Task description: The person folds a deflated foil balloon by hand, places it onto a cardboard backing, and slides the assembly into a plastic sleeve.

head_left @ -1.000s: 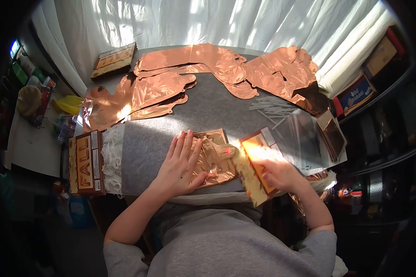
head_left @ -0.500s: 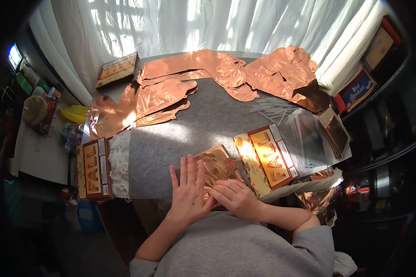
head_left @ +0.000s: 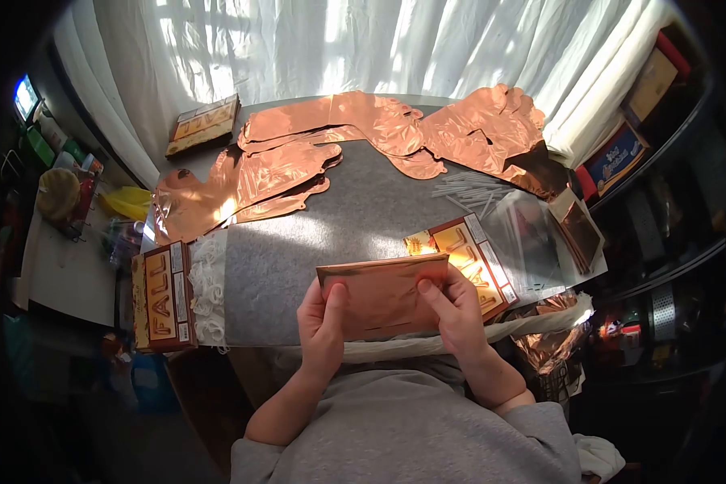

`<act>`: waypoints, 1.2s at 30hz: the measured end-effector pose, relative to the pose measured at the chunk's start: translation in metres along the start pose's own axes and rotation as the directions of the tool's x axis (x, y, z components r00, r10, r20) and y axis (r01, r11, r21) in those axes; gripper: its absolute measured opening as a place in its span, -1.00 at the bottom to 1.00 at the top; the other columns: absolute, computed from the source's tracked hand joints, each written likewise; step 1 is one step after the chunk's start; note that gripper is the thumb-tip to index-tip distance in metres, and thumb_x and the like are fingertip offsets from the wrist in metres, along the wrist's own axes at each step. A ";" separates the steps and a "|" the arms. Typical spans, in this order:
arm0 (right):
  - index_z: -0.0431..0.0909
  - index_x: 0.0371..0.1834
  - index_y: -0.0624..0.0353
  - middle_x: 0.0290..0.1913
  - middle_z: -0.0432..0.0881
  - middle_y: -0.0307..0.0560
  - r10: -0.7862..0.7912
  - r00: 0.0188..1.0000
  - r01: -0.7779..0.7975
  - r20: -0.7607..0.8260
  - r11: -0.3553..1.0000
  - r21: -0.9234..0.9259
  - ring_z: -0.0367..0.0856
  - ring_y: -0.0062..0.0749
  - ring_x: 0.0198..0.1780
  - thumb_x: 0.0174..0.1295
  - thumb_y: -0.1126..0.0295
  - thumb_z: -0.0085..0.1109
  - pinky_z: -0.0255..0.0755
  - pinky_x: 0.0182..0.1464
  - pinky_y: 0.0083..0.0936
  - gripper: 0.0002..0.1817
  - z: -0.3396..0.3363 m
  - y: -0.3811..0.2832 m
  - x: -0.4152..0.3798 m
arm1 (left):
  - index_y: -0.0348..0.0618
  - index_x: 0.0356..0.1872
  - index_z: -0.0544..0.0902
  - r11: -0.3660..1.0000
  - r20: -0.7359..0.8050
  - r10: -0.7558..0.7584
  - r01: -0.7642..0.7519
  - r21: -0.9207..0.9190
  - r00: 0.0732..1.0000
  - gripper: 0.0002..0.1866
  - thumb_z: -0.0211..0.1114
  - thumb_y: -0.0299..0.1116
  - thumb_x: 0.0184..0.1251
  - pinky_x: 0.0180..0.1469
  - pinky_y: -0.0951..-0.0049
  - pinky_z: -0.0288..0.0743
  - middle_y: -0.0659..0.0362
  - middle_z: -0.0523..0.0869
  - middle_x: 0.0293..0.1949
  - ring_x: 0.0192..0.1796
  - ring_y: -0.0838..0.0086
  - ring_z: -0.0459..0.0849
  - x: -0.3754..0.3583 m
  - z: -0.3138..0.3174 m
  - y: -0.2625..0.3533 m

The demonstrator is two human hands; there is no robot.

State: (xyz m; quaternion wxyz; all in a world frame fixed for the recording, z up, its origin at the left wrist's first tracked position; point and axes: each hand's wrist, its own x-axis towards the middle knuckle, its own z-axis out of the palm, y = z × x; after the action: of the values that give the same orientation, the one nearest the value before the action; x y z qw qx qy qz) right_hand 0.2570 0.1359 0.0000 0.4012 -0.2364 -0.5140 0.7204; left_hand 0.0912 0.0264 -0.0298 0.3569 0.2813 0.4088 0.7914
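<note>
The grey felt-covered tabletop carries copper foil balloons along its far side, a "FALL" card and white string at left, another "FALL" card, clear sleeves and white straws at right.
</note>
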 end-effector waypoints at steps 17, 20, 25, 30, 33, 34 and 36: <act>0.40 0.57 0.38 0.29 0.70 -0.06 -0.170 0.980 0.195 0.099 0.915 -0.353 0.59 -0.56 0.29 0.78 0.30 -0.12 0.39 0.43 -0.56 -0.52 0.009 0.007 0.011 | -0.17 0.06 0.64 0.978 -0.100 0.023 -0.001 0.211 0.995 -0.84 0.13 -0.35 0.80 -0.33 0.73 0.23 0.46 0.55 -0.33 -0.37 0.85 0.37 -0.003 0.001 0.005; 0.39 0.59 0.39 0.33 0.69 -0.05 -0.167 0.981 0.193 0.098 0.887 -0.419 0.58 -0.56 0.31 0.78 0.31 -0.10 0.37 0.45 -0.55 -0.51 0.005 0.006 0.013 | -0.16 0.05 0.65 0.973 -0.083 0.020 -0.001 0.232 0.996 -0.84 0.13 -0.35 0.79 -0.36 0.74 0.22 0.45 0.55 -0.36 -0.40 0.84 0.37 -0.003 -0.003 0.006; 0.47 0.55 0.40 0.29 0.71 -0.07 -0.169 0.978 0.207 0.121 0.850 -0.485 0.60 -0.61 0.26 0.77 0.31 -0.07 0.40 0.39 -0.60 -0.53 -0.005 0.006 0.017 | -0.15 0.06 0.65 0.987 -0.075 -0.014 0.025 0.160 0.997 -0.84 0.14 -0.33 0.79 -0.40 0.73 0.21 0.45 0.55 -0.38 -0.43 0.83 0.38 -0.005 -0.012 0.001; 0.53 0.47 0.39 0.18 0.74 -0.12 -0.156 0.982 0.180 0.102 0.933 -0.312 0.62 -0.66 0.15 0.77 0.32 -0.07 0.45 0.27 -0.65 -0.57 -0.001 0.012 0.017 | -0.13 0.06 0.65 0.997 -0.132 -0.051 0.057 0.044 0.990 -0.82 0.12 -0.30 0.80 -0.41 0.74 0.22 0.44 0.56 -0.38 -0.43 0.84 0.40 -0.008 -0.011 -0.002; 0.60 0.34 0.38 0.09 0.74 -0.16 -0.135 0.987 0.155 0.087 0.940 -0.305 0.61 -0.69 0.06 0.77 0.32 -0.07 0.46 0.17 -0.67 -0.62 -0.001 0.011 0.013 | -0.13 0.03 0.65 0.994 -0.169 -0.066 0.080 0.073 0.983 -0.80 0.11 -0.27 0.81 -0.39 0.75 0.23 0.45 0.57 -0.37 -0.41 0.85 0.40 -0.007 -0.006 0.003; 0.63 0.26 0.38 0.03 0.74 -0.20 -0.105 0.992 0.123 0.074 0.943 -0.308 0.59 -0.71 0.00 0.77 0.32 -0.07 0.45 0.11 -0.69 -0.64 -0.001 0.010 0.012 | -0.12 0.01 0.66 0.996 -0.171 -0.010 0.025 0.084 0.985 -0.79 0.11 -0.27 0.81 -0.38 0.75 0.23 0.45 0.57 -0.37 -0.39 0.85 0.41 -0.008 -0.008 -0.001; 0.63 0.18 0.35 -0.04 0.70 -0.25 -0.175 0.982 0.187 0.068 0.912 -0.365 0.55 -0.73 -0.05 0.77 0.33 -0.06 0.43 0.06 -0.71 -0.68 -0.003 0.013 0.013 | -0.12 0.00 0.67 0.995 -0.169 0.044 -0.029 0.093 0.985 -0.78 0.11 -0.26 0.82 -0.37 0.75 0.24 0.45 0.58 -0.36 -0.38 0.84 0.41 -0.010 -0.009 -0.006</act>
State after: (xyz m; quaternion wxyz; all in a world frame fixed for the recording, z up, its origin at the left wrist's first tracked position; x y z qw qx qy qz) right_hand 0.2479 0.1462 -0.0128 0.4057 -0.2468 -0.6668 0.5744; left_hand 0.0925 0.0174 -0.0409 0.2928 0.2356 0.4683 0.7997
